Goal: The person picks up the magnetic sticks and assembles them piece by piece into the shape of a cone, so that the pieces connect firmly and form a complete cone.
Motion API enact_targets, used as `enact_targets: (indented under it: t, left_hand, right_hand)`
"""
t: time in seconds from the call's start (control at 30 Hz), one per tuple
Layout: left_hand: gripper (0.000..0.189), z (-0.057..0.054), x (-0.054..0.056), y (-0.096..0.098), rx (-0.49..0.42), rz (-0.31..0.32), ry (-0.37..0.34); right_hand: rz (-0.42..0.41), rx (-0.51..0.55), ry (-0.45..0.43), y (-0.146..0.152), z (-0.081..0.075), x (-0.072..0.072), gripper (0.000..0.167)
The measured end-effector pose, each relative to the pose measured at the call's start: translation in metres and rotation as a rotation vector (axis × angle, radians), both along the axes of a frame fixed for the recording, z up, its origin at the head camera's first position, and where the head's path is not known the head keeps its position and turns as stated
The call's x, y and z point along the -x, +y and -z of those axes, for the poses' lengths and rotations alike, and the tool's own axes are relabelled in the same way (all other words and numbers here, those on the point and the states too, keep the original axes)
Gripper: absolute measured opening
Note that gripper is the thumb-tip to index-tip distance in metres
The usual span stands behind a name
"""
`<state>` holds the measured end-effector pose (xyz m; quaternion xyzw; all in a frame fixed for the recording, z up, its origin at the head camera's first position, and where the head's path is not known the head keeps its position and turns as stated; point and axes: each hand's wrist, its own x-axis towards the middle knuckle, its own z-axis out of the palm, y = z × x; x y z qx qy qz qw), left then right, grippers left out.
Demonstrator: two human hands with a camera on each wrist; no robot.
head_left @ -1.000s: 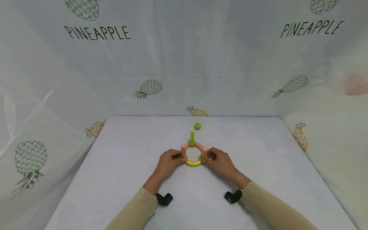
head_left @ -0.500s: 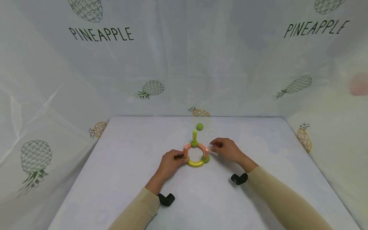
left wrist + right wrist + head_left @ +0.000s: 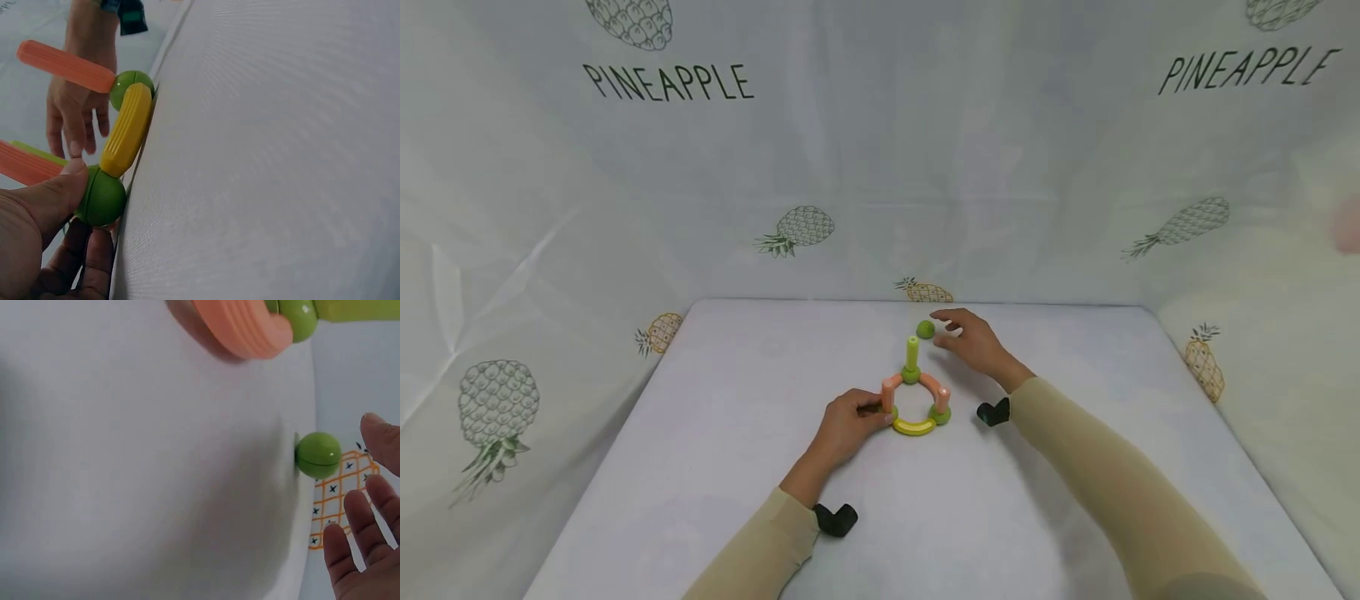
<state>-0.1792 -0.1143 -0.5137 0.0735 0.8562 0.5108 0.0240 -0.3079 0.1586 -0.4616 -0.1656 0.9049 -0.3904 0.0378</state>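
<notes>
A ring of curved toy pieces lies on the table, joined by green balls, with a yellow curved piece (image 3: 914, 427) at its near side. Two orange rods (image 3: 943, 400) and a lime rod (image 3: 912, 353) stand up from the balls. My left hand (image 3: 847, 427) pinches the ring's left green ball (image 3: 104, 199) between thumb and fingers. Beyond the ring lies a loose green ball (image 3: 926, 329). My right hand (image 3: 973, 343) is just right of that ball, fingers spread and holding nothing; the right wrist view shows a gap between them.
Both the table (image 3: 760, 358) and the curtain behind it are pale, the curtain (image 3: 880, 167) printed with pineapples. A black wrist-worn device (image 3: 836, 520) sits at the left cuff, and another (image 3: 993, 412) at the right.
My right hand has let go of the ring's right side and moved away toward the far loose ball, its fingers opening. The left hand keeps its hold on the ring.
</notes>
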Motion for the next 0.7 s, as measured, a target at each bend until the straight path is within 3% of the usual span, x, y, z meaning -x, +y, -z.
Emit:
enact_targets:
  t: [0.23, 0.5, 0.7]
  left_hand:
    - [0.036, -0.002, 0.0, 0.0, -0.022, 0.005, -0.007]
    - [0.035, 0.002, 0.001, -0.001, -0.022, 0.019, -0.011]
    - [0.035, 0.002, 0.002, -0.002, -0.01, 0.013, -0.004]
  right_hand:
    - [-0.048, -0.024, 0.008, -0.014, 0.015, 0.026, 0.054]
    - [-0.033, -0.103, 0.056, -0.014, 0.029, 0.035, 0.048]
    - [0.023, -0.094, 0.02, -0.009, 0.032, 0.04, 0.044]
